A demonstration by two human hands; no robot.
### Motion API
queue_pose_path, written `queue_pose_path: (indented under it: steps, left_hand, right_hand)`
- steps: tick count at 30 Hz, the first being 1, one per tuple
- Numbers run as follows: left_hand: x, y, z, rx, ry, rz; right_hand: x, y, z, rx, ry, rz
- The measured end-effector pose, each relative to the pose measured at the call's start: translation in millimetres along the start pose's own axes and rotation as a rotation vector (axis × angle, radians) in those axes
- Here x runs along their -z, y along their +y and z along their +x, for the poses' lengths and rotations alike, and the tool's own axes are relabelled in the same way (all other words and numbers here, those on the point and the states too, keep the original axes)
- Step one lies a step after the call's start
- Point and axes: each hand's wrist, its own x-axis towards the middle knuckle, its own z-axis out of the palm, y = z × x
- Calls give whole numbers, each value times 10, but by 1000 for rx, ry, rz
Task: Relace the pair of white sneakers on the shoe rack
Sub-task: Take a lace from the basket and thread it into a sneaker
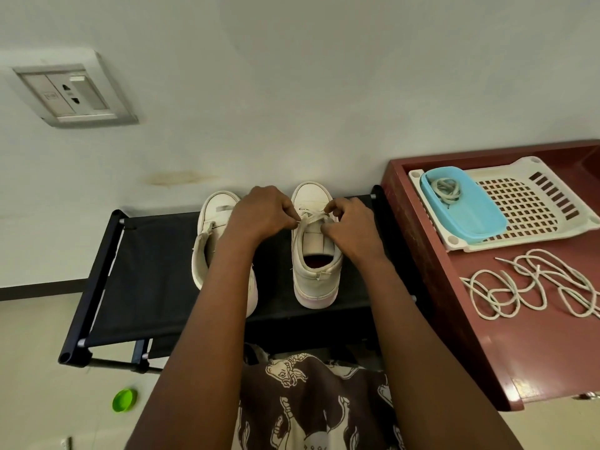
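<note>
**Q:** Where is the work located?

**A:** The pair is found on the top shelf of the black shoe rack (146, 271), toes set toward the wall behind the rack. The sneaker in work (316, 271) stands upright near the rack's end that adjoins the maroon table (519, 352). The second sneaker (207, 254) is seen nearer the rack's middle. It appears to lean over and is partly hidden by a forearm. No lace can be made out on it.

**Q:** How are the hands held?

**A:** Both are placed over the front eyelets of the sneaker in work. The shoelace (313, 217) is pinched by the left hand (259, 212) on one side and by the right hand (354, 232) on the other, with the fingers curled tight on the strands. The strands are drawn outward, judged to be for taking up slack across the tongue. The heel is turned toward the person, presumably so the eyelets can be reached from above.

**Q:** What stage is recorded?

**A:** An early one, by judgement. Only the crossings nearest the toe seem threaded, and the eyelets nearer the heel appear bare. The second sneaker is judged not yet started.

**Q:** Where are the supplies?

**A:** Off the rack, on the maroon table. Loose laces (532, 287) are spread out near the rack's end. One coiled lace (446, 190) is stored in a blue tub (467, 228) on a white perforated tray (535, 206), probably to be within the right hand's reach.
</note>
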Motion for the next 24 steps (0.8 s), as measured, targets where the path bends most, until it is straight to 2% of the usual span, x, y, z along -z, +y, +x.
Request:
queue_pose_path:
  steps: [4, 7, 12, 16, 20, 24]
  left_hand:
    - [-41, 32, -29, -68, 65, 27]
    - [-58, 9, -22, -128, 97, 79]
    - [-71, -47, 3, -191, 153, 170]
    - [-44, -70, 10, -220, 159, 245]
    - [12, -33, 8, -150, 37, 256]
    - [15, -42, 19, -52, -47, 172]
  right_hand:
    - [-73, -94, -28, 140, 80, -247]
    - [-119, -124, -31, 179, 158, -363]
    - [-120, -117, -62, 183, 169, -346]
    - [-92, -109, -65, 79, 166, -180]
    - [-47, -124, -78, -21, 101, -152]
    - [-21, -99, -84, -84, 55, -194]
